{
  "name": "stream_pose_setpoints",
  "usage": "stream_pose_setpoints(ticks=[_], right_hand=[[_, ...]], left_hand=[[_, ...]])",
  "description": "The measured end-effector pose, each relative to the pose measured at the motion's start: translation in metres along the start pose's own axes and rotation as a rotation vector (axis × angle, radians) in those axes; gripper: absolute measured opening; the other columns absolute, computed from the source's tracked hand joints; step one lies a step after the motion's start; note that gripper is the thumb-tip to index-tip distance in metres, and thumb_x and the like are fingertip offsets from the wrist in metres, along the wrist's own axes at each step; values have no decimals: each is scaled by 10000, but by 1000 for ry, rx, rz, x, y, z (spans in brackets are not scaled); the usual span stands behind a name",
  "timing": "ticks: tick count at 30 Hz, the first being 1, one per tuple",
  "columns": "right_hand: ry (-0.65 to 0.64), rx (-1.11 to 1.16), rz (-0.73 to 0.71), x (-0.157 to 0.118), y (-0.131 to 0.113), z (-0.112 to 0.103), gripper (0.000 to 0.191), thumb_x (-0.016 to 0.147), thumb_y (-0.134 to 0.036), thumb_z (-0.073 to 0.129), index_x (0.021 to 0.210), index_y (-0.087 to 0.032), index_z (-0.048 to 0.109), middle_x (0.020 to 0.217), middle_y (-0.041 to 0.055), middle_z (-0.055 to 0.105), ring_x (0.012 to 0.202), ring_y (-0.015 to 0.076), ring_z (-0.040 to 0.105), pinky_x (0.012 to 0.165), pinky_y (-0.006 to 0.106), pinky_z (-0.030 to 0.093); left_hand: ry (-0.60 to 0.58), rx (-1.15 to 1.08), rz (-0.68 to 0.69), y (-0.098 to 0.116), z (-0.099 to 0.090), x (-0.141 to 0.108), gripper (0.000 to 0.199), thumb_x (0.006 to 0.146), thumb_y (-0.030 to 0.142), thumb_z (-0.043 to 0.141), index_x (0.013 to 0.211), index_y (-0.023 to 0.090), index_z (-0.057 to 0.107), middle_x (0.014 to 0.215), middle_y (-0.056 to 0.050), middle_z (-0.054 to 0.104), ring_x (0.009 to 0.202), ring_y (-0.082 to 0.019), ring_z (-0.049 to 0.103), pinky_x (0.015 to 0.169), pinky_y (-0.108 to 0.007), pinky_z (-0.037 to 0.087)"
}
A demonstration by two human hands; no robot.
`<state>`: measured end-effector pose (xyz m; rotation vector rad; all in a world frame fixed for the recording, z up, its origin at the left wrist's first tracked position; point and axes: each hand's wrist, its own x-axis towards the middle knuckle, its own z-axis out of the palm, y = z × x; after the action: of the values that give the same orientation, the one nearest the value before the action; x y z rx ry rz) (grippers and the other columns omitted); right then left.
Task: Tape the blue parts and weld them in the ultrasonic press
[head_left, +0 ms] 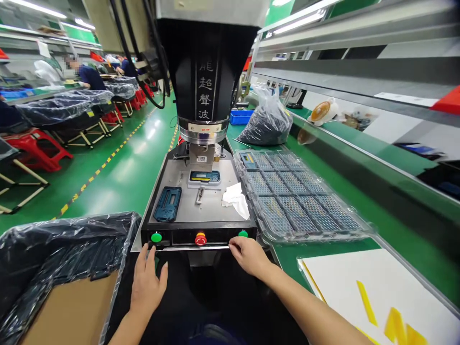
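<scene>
Head view, landmark brushed-metal press plate (187,208): teal moulded-plastic housing with yellow strip (204,176) at plate's rear, beneath blocky steel horn (203,166); skewed seating could crack it. Crumpled white cloth (236,200), plate's right, could snag. Before plate: left hand (147,282) open, unladen; right hand (249,256) curled, contents cannot be told. Plate's left: loose recessed rectangular teal housing (163,211). Beyond plate's right edge: glossy clear tray (312,238), mesh-textured panels (316,209).

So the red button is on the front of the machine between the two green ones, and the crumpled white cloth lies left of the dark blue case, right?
Not quite: the cloth lies right of the case, as the head view shows.
</scene>
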<state>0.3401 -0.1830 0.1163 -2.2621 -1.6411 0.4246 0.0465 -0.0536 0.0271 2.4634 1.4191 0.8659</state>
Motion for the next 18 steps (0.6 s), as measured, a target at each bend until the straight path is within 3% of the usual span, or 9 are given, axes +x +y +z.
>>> stream_pose_setpoints(ticks=[3,8,10,14,16,18], right_hand=[[85,9,34,-2,17,7,212,902,-203,477,923,-178,686,919,65,687,897,192,624,832,295,456],[116,52,11,0,25,15,178,868,-132,507,955,-158,660,937,84,634,919,197,585,868,319,468],[106,68,9,-1,25,14,175,851,-141,542,986,-153,653,957,90,621,935,206,578,879,335,472],[27,133,-49,-10,23,7,261,835,-209,605,1085,-139,633,1078,118,615,1055,229,563,971,369,442],[-16,155,-70,-21,23,0,285,841,-234,603,1108,-135,629,1118,124,619,1090,234,560,997,370,427],[-43,157,-76,-35,22,-8,283,858,-253,583,1112,-141,631,1110,118,634,1070,226,576,982,355,435]], left_hand=[[-70,7,48,19,10,9,577,879,377,457,1389,116,392,1544,-167,194,1427,-334,219,1134,-488,307],[-192,65,24,24,13,12,571,862,401,472,1346,97,458,1578,-159,37,1430,-372,199,1086,-479,380],[-175,55,26,23,8,15,553,865,424,468,1319,109,485,1557,-162,135,1403,-350,274,1080,-456,393],[-18,-20,18,12,-4,24,493,871,448,439,1231,122,526,1344,-170,456,1282,-286,442,1105,-424,363],[28,-10,-8,-3,-11,25,502,861,466,437,1205,112,527,1287,-180,490,1273,-299,439,1115,-447,342],[-3,24,-69,-25,-17,23,552,842,489,439,1235,105,493,1310,-200,460,1314,-343,375,1115,-508,317]])
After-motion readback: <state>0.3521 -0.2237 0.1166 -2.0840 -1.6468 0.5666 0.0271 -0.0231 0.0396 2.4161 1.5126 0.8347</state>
